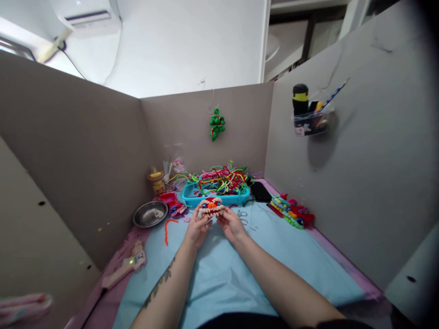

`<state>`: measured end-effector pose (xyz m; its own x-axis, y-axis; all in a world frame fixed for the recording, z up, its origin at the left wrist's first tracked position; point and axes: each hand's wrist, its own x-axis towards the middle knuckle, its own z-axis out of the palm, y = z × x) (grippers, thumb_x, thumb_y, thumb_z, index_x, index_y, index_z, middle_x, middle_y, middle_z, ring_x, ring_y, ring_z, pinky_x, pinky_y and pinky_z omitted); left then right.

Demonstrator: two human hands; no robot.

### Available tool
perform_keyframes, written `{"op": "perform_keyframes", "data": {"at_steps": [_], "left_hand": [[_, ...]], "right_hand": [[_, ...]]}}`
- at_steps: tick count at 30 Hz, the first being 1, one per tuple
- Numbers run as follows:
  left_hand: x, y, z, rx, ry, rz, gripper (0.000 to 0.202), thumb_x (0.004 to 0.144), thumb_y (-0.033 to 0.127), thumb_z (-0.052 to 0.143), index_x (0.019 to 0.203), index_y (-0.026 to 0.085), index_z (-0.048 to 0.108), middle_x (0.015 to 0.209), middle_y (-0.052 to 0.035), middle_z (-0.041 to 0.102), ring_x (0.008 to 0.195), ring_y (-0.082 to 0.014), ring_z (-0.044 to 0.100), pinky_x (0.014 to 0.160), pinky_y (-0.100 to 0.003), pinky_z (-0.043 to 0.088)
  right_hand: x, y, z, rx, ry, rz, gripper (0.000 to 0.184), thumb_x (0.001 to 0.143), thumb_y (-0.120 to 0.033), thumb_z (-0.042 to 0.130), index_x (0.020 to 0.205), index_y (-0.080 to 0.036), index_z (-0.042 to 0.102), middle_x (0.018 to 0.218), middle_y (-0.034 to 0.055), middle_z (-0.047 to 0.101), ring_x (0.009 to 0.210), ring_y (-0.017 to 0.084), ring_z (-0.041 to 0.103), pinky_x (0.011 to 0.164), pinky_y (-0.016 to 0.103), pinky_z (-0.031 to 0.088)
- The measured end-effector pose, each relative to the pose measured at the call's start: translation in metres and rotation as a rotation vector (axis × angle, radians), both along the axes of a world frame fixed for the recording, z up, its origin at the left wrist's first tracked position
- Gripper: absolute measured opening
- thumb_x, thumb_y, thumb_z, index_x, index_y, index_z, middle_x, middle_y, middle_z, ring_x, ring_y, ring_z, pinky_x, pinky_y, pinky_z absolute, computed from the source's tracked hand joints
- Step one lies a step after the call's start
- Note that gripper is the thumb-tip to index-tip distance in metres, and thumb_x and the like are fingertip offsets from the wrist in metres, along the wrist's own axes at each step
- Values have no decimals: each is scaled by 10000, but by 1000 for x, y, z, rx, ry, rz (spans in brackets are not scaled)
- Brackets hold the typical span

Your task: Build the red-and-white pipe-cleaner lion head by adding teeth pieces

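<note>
Both hands hold up a small pipe-cleaner figure (211, 206) of red, white and orange with blue eyes, just above the light blue mat (240, 274). My left hand (197, 226) pinches its left side with fingers closed. My right hand (231, 224) grips its right side the same way. Right behind the figure stands a blue tray (192, 199) piled with several coloured pipe cleaners (221, 179).
A metal bowl (150, 214) and a loose orange pipe cleaner (167, 228) lie at the left. A pink glue gun (125, 267) rests at the near left. Finished figures (291, 212) and a black phone (260, 192) lie at the right. Cardboard walls (360, 160) enclose the desk.
</note>
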<state>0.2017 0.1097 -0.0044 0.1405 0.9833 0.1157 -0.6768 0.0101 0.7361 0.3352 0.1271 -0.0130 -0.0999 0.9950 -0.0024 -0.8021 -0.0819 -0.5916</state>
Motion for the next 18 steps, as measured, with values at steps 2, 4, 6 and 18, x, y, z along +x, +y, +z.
{"op": "perform_keyframes", "data": {"at_steps": [2, 4, 6, 18], "left_hand": [[-1, 1, 0, 3, -14, 3, 629, 649, 65, 691, 1199, 296, 491, 1023, -13, 618, 871, -124, 600, 768, -256, 444], [-1, 1, 0, 23, -34, -4, 619, 643, 71, 693, 1194, 273, 495, 1059, -22, 613, 906, -133, 596, 810, -272, 437], [-2, 2, 1, 56, -46, -23, 617, 643, 80, 695, 1202, 248, 495, 1097, -38, 606, 946, -146, 589, 863, -289, 419], [0, 8, -5, 86, -26, 23, 541, 674, 130, 712, 1182, 202, 543, 1055, -44, 632, 907, -133, 598, 873, -259, 421]], "right_hand": [[0, -1, 0, 19, 26, 38, 246, 610, -167, 709, 844, -183, 634, 688, -6, 684, 599, 113, 619, 539, 198, 469], [0, -1, 0, 43, 57, 67, 207, 638, -169, 695, 834, -191, 633, 705, -8, 688, 603, 109, 620, 557, 202, 479], [0, -1, -1, 58, 83, 79, 195, 648, -143, 681, 830, -193, 634, 722, -8, 693, 615, 106, 624, 580, 204, 488], [-1, 1, -3, 49, 95, 46, 324, 577, -1, 620, 854, -168, 635, 793, 6, 697, 686, 111, 641, 653, 196, 519]]}}
